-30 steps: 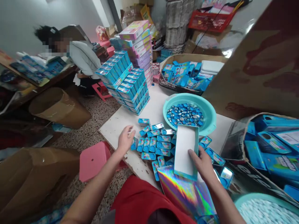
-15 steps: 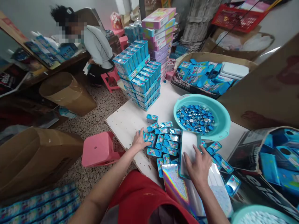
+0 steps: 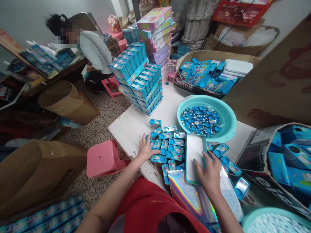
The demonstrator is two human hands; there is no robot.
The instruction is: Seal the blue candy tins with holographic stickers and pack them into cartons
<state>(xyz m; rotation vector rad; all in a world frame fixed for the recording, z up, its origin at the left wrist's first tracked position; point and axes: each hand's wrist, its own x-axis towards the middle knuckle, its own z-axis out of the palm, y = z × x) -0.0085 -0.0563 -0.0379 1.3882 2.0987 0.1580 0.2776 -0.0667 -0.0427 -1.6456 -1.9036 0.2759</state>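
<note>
Now: left hand, thumb and fingers spread, reaches round small blue tins on the white table | right hand, fingers parted, rests on open cardboard tray | gathering, apparently | next move wants even squeeze

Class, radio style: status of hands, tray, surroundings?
Left hand at small blue tins. Right hand, fingers spread, on shallow tray. Shiny sheet under tray's near end.

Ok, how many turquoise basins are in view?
2: one basin just beyond the shallow open box, another basin in the lower right corner, cut off. Others may be hidden.
</note>
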